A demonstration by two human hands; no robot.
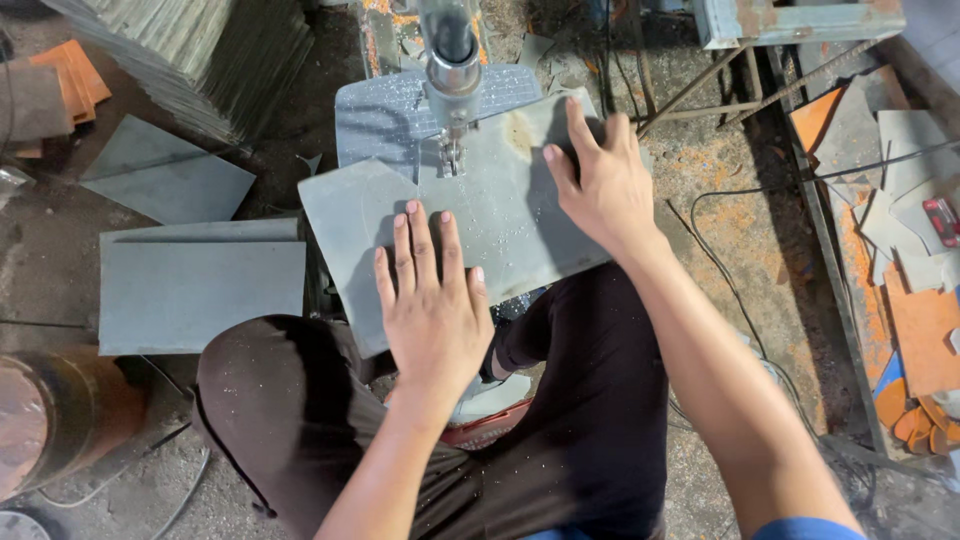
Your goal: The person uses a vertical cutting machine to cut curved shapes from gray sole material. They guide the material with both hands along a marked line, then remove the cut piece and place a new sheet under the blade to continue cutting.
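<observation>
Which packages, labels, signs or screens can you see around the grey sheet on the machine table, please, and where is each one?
None can be made out: no package, label, sign or screen shows.
Small red object: on the scrap pieces at the right edge; too small to tell what it is.
Left hand and right hand: flat on the grey metal sheet, which carries no label.
</observation>
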